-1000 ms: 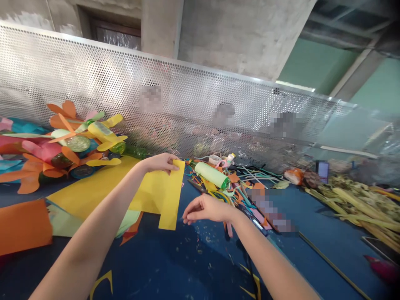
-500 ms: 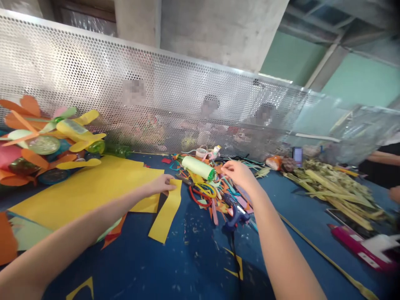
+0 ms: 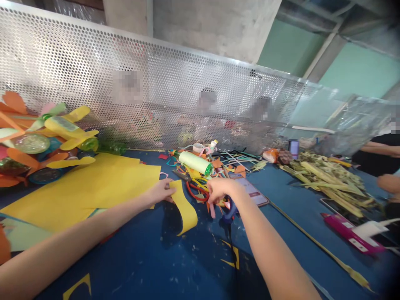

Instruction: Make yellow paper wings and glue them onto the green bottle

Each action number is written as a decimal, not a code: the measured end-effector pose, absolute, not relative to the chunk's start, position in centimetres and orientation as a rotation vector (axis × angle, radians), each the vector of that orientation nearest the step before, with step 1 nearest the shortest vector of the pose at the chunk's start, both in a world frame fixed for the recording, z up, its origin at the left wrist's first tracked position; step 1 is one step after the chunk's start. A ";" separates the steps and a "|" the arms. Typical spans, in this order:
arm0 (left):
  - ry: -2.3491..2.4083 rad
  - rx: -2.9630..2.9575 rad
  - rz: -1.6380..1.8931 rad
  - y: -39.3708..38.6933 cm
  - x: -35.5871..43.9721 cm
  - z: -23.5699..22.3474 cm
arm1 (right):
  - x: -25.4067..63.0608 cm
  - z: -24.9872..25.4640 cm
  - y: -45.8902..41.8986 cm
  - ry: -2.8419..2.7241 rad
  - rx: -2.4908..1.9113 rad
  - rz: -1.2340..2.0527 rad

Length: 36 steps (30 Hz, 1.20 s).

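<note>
My left hand (image 3: 162, 191) pinches one end of a yellow paper strip (image 3: 188, 210), whose loose end curls downward over the blue table. My right hand (image 3: 220, 191) is over the scrap pile, fingers bent down and close together beside the red handle of the scissors (image 3: 197, 194). Whether the fingertips grip the handle or a scrap is hidden. Just beyond lies a green bottle wrapped in pale green paper (image 3: 195, 162). A blue glue gun (image 3: 230, 211) is partly covered by my right wrist.
Large yellow sheets (image 3: 118, 177) lie at left, below paper-flower bottles (image 3: 65, 129). A phone (image 3: 254, 191), dry husks (image 3: 331, 179) and a magenta power strip (image 3: 353, 237) lie to the right. A perforated metal screen (image 3: 175, 83) stands behind; a person's arm (image 3: 381, 148) is at far right.
My right hand has moved up past the bottle, then back down to the scissors. The strip, held in my left hand, has come away from the sheets and now curls. The view has turned right.
</note>
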<state>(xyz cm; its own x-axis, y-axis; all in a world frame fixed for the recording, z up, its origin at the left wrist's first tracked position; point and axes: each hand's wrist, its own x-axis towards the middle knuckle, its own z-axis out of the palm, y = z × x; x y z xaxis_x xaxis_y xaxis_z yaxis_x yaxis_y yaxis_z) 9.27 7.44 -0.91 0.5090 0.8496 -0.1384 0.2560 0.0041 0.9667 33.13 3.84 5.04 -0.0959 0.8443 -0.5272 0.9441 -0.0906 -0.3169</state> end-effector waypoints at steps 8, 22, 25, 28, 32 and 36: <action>1.053 2.470 0.861 5.9 7.6 -0.6 | 33.8 6.7 2.9 2.030 1.971 -0.951; 0.741 2.910 0.659 -1.6 6.7 -0.3 | 35.6 10.9 0.6 2.491 1.603 -1.506; 0.768 2.868 0.660 -1.6 6.6 -0.5 | 35.5 11.0 0.7 2.534 1.601 -1.580; 0.749 2.811 0.650 -1.7 6.5 -0.6 | 35.5 10.8 0.8 2.524 1.580 -1.764; 0.655 2.762 0.621 -2.0 6.5 -0.4 | 34.4 9.8 1.5 2.593 1.609 -1.904; 0.634 2.773 0.621 -2.2 6.5 -0.3 | 31.6 8.2 2.8 2.718 1.725 -2.146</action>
